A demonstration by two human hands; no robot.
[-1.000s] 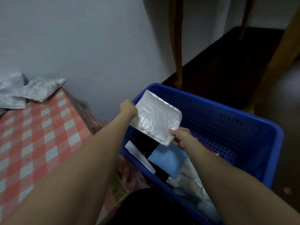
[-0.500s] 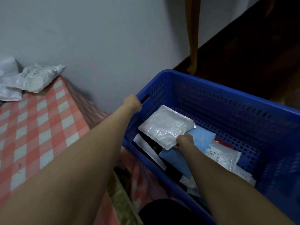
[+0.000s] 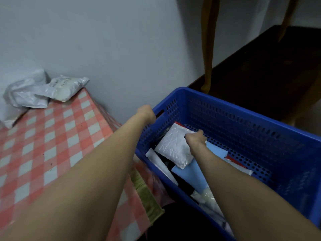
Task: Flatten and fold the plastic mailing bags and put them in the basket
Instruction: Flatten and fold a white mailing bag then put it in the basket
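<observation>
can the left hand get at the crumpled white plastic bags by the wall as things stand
Probably yes. The left hand grips the blue plastic basket rim, so it must let go first; only bare checked cloth lies between it and the crumpled white plastic bags.

A folded white plastic mailing bag [image 3: 175, 147], crinkled and roughly rectangular, lies inside the blue perforated basket [image 3: 243, 119] at about four o'clock in the view, tilted with one corner toward six o'clock, atop a light blue bag [image 3: 189, 174] and other flat packages. At about ten o'clock, unfolded white bags [image 3: 43, 92] lie crumpled by the wall.
</observation>
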